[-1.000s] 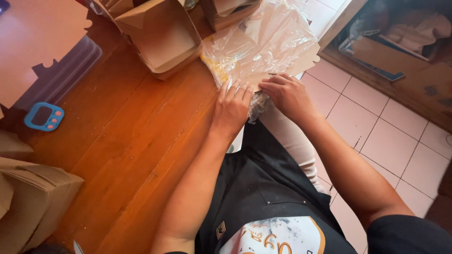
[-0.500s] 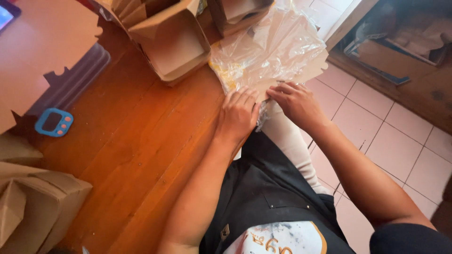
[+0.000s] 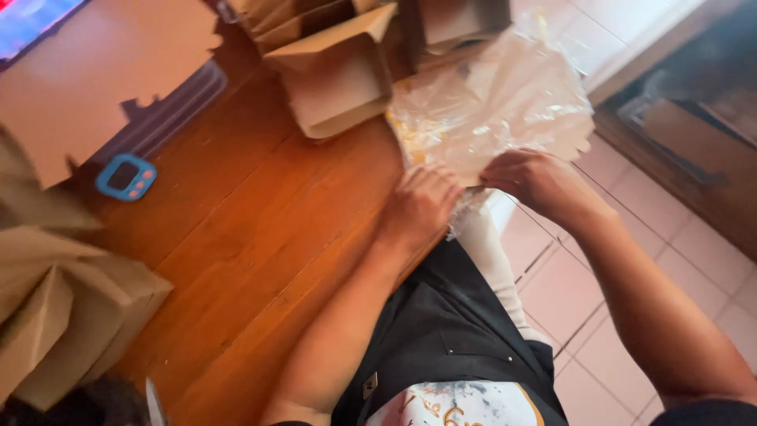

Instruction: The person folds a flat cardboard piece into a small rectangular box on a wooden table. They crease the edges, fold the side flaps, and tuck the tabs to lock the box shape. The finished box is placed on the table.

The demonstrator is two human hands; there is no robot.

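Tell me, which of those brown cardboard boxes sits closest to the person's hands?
The open box lying on its side at the top of the wooden table, right beside the clear plastic bag both hands grip. The folded ones at the lower left lie much farther off.

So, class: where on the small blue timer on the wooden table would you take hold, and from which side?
Probably across the two long edges of the blue timer, coming from above. It lies flat, face up, on the wooden table, with bare wood on its near side and a dark tray close behind.
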